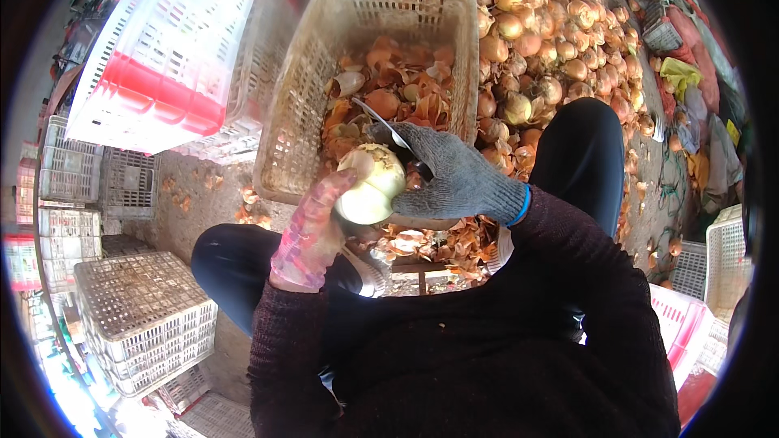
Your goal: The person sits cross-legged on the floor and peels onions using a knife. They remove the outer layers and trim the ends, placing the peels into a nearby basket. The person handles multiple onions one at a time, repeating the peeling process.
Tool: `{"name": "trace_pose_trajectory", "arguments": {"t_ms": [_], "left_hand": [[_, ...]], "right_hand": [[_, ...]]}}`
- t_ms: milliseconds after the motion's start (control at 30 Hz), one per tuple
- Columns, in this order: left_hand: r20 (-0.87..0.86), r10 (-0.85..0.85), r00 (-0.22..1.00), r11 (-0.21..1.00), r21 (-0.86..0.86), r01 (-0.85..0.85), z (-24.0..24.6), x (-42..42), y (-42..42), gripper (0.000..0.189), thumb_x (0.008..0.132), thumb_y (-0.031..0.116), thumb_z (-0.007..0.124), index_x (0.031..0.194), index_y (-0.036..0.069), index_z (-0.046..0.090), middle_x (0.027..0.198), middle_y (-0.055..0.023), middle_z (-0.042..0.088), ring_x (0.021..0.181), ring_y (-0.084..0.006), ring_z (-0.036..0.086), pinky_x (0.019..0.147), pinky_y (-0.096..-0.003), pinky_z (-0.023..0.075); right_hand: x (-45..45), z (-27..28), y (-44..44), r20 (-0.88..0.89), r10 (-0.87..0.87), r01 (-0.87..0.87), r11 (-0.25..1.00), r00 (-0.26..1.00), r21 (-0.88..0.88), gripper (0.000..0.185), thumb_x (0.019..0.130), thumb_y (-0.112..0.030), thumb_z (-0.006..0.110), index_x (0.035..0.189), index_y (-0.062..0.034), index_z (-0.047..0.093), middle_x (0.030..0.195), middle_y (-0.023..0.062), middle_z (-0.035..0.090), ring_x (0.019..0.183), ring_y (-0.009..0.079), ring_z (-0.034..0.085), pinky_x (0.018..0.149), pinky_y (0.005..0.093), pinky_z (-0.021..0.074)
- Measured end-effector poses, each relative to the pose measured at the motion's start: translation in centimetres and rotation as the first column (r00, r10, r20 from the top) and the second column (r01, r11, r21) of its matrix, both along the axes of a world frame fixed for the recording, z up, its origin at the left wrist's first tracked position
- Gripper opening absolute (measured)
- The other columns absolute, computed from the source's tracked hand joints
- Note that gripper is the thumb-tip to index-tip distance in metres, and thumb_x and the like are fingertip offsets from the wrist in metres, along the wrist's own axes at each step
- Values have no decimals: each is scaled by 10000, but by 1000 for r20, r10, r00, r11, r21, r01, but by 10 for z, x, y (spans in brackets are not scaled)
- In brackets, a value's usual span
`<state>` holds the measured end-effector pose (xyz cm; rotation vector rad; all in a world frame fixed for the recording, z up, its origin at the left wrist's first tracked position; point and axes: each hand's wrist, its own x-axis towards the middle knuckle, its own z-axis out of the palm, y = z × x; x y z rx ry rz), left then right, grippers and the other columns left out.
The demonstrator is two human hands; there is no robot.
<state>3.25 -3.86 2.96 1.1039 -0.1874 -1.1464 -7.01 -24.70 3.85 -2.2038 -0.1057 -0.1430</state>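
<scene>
My left hand (313, 225), in a pink patterned glove, grips a pale peeled onion (370, 185) from its left side. In a grey knit glove, my right hand (453, 173) holds a knife (382, 121) whose blade points up and to the left; its handle is mostly hidden by the fingers. The right thumb touches the onion's lower right side. Both hands are over the near end of a dirty plastic crate (277, 128), which contains onion skins (426, 97) and some onions.
A large heap of unpeeled onions (548, 42) lies right of the crate. White and red crates (164, 91) stand at the left, with an upturned crate (146, 298) lower left. Loose skins (462, 249) lie between my legs. Sacks (700, 79) line the far right.
</scene>
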Motion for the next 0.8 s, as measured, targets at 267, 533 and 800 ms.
{"name": "trace_pose_trajectory", "arguments": {"t_ms": [267,533,800], "left_hand": [[640,-79,765,970,228,-90,38,-17,-10,699,865,472,674,1324,-22,492,1085,-133,671,934,-197,682,768,-320,569],[853,-175,492,925,313,-214,31,-13,-10,683,687,326,838,1187,-59,578,1029,-156,709,944,-221,703,831,-334,567],[804,-234,547,901,391,-188,23,-16,-14,567,672,161,764,1189,-16,615,993,-132,719,901,-193,703,791,-305,560]], "right_hand": [[1,-8,9,42,-98,91,984,994,154,916,730,-339,844,1460,-35,380,1236,167,615,1069,261,650,900,386,531],[-4,17,8,236,-77,118,979,969,-168,967,697,-345,838,1483,-68,348,1230,204,564,1064,342,628,877,416,540],[-5,-2,12,112,-53,62,995,992,-77,801,639,-215,801,1359,-63,483,1147,176,580,1009,376,618,837,446,519]]}}
